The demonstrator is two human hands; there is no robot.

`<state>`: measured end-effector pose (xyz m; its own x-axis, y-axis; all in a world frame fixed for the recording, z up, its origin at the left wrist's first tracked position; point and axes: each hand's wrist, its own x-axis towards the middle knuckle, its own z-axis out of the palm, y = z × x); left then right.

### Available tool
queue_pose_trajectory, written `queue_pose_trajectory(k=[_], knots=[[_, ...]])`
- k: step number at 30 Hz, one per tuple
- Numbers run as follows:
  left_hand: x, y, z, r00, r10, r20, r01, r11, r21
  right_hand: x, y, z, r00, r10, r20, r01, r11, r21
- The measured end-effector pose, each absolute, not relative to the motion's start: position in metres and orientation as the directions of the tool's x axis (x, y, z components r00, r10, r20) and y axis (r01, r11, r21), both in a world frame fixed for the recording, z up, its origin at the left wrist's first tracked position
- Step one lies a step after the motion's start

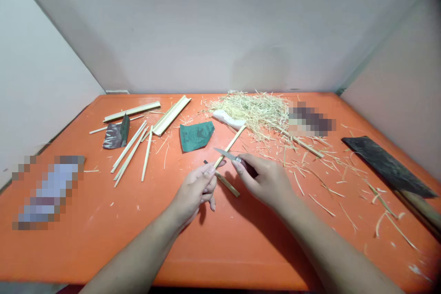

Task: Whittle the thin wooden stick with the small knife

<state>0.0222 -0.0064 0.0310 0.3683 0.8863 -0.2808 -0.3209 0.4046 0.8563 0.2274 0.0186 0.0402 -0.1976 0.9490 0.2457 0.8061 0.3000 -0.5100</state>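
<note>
My left hand is closed around the lower end of a thin bamboo stick, which slants up and away to the right. In my right hand is a small knife with a dark handle; its blade points left and lies across the stick. Whether the edge is cutting in cannot be made out. Just below the hands, a short flat bamboo strip rests on the orange table. A green piece of sandpaper lies beyond my left hand.
Bamboo shavings are heaped at the back, beside a white piece. Several thin sticks, split bamboo pieces and a dark folded sheet lie left. A broad dark blade with a wooden handle lies right. Two things are pixelated.
</note>
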Motion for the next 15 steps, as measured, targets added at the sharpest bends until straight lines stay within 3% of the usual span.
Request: queue_pose_trajectory(k=[9,15], knots=[[0.0221,-0.0071,0.0374,0.372,0.887,-0.275,-0.383,0.416,0.825,0.2263,0.0166,0.0406,-0.221,0.929,0.297,0.782,0.351,-0.515],[0.0218,-0.0067,0.0364,0.374,0.886,-0.276,-0.379,0.417,0.826,0.2318,0.0248,0.0381,-0.154,0.941,0.302,0.830,0.289,-0.477]])
